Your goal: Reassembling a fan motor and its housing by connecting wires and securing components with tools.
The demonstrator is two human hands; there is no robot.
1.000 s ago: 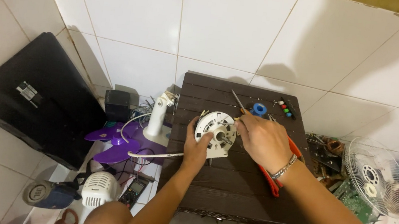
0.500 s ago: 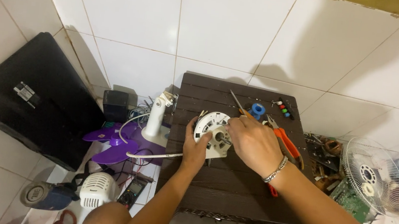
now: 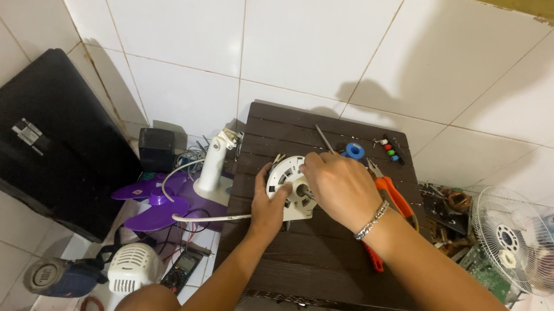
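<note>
Two hands worked on white fan motor housing (image 3: 290,188), set mid dark brown table (image 3: 319,271). Left hand (image 3: 270,200) clasped housing's edge, steadying it. Right hand (image 3: 336,183) curled over top, holding thin tool (image 3: 324,139). Housing apparently off purple fan (image 3: 160,201); orange pliers (image 3: 390,196) idle beside; reassembly not done.

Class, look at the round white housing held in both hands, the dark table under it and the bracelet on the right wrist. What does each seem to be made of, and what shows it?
Round white housing: probably moulded plastic, matt white with ribs.
Dark table: dark brown slatted top with a wood-grain look; wood or plastic, unclear.
Bracelet: likely metal, silvery, shiny links.
</note>
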